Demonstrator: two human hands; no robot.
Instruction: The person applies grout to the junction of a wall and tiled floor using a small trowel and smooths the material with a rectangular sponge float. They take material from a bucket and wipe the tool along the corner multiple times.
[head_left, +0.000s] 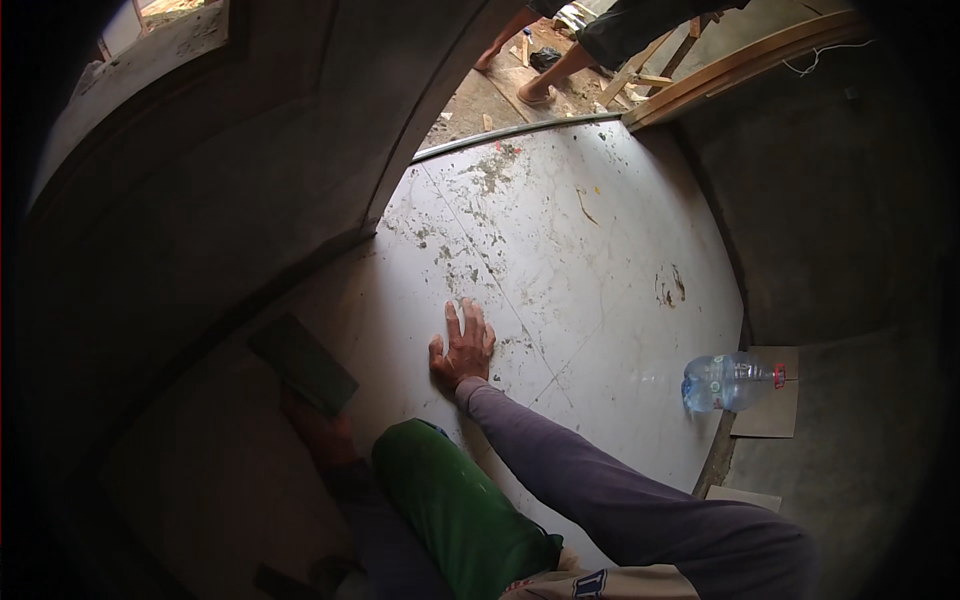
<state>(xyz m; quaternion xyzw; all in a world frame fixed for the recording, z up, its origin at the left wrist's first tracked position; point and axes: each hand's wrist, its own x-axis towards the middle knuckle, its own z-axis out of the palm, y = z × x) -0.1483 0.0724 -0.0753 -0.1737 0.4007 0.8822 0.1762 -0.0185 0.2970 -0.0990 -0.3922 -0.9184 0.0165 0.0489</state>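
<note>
My left hand (325, 435) is in the shade at the left, closed on a flat dark rectangular board (303, 365). The board looks like a float, but its grip side is hidden. It is held at or just above the tiled floor (600, 270); I cannot tell if it touches. My right hand (465, 347) rests palm down on the pale tiles, fingers spread, with nothing in it. Grey crumbs of mortar (460, 255) lie scattered just beyond its fingertips. My knee in green cloth (460, 490) is between my forearms.
On its side at the right lies a clear plastic bottle (728, 382) with a red cap, by a tile piece (775, 410) along the wall. Dark walls (820, 210) flank the floor. Past the doorway sill (520, 137), another person's bare legs (555, 80) stand near wooden pieces (640, 70).
</note>
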